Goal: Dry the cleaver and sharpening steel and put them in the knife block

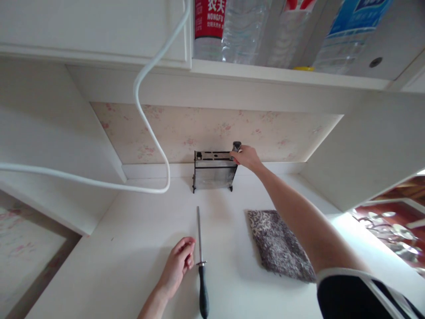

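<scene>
A knife rack (215, 176) with a slotted metal top and see-through front stands at the back of the white counter. My right hand (247, 157) reaches to its top right corner, fingers closed round a knife handle (236, 145), dark with a greyish end. Whatever lies below that handle is hidden by the rack and my fingers. My left hand (179, 261) is loosely curled over the counter, with nothing seen in it. Just right of it lies a sharpening steel (200, 248), its black handle towards me and its rod pointing at the rack.
A folded grey-brown patterned cloth (280, 248) lies under my right forearm. A white cable (151, 128) hangs in front of the cabinets on the left. Overhead, an open shelf (282, 75) holds several plastic bottles (245, 31). Side panels (361, 146) bound the niche.
</scene>
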`<action>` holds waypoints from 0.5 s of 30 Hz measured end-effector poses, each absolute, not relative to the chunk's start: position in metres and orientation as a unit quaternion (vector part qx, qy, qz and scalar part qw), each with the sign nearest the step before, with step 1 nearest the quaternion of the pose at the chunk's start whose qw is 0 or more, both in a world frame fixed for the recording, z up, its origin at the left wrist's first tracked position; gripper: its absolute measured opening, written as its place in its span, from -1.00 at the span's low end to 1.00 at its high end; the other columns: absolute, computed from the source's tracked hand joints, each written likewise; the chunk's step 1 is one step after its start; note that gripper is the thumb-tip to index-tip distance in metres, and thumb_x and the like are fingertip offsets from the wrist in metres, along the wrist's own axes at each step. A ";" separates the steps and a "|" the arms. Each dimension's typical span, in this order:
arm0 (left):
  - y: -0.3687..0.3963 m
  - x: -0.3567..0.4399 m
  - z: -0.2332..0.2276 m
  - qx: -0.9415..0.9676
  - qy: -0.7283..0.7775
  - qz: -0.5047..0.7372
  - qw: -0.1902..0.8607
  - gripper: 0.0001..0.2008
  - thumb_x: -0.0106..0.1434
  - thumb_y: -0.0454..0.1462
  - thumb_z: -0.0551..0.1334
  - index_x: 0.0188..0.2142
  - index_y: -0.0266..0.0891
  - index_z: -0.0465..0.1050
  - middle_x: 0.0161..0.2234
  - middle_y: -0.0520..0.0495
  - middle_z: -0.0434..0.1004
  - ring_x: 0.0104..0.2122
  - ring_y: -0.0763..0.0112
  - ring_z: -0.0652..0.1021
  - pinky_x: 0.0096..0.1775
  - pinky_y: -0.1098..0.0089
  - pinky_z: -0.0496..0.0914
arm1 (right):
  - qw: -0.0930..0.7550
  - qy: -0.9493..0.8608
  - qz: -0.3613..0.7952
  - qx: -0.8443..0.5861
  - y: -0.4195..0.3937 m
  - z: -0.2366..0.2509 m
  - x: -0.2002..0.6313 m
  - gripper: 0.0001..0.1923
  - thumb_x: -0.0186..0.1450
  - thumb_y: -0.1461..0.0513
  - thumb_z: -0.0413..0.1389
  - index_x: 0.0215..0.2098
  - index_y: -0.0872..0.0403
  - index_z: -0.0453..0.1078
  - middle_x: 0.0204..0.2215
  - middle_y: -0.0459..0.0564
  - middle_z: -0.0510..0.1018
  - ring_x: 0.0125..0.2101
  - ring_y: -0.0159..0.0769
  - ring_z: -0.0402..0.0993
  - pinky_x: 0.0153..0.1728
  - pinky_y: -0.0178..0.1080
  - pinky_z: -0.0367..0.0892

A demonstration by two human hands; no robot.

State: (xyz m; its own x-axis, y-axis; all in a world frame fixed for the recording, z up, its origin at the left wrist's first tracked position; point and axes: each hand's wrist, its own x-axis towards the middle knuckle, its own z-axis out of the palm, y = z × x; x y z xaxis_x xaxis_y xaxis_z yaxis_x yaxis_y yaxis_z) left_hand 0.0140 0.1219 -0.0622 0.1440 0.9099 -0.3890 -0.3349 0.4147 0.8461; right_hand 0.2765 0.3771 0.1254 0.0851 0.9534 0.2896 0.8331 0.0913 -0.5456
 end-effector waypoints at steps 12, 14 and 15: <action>0.106 0.010 -0.044 0.908 0.362 0.168 0.127 -0.45 0.22 -0.53 0.03 0.09 0.02 0.34 0.10 -0.09 0.36 0.10 0.12 0.33 0.10 0.04 0.20 | 0.392 -0.652 0.236 -0.605 0.327 0.089 0.296 -0.49 0.26 0.04 0.08 0.12 0.04 0.20 -0.50 -0.10 0.57 -0.65 -0.39 0.44 -0.55 -0.37 0.33; 0.110 0.006 -0.041 0.937 0.306 0.129 0.113 -0.50 0.23 -0.52 0.07 0.05 0.00 0.36 0.12 -0.05 0.36 0.15 0.13 0.30 0.17 -0.02 0.10 | 0.408 -0.616 0.323 -0.591 0.306 0.065 0.301 -0.49 0.23 0.04 0.10 0.09 0.03 0.22 -0.49 -0.09 0.57 -0.65 -0.39 0.43 -0.60 -0.38 0.33; 0.112 0.004 -0.038 0.943 0.287 0.118 0.120 -0.54 0.24 -0.52 0.08 0.03 -0.03 0.38 0.11 -0.05 0.38 0.16 0.15 0.30 0.19 -0.02 0.06 | 0.413 -0.593 0.371 -0.583 0.294 0.051 0.304 -0.49 0.21 0.04 0.11 0.08 0.03 0.22 -0.49 -0.09 0.56 -0.64 -0.39 0.44 -0.60 -0.37 0.35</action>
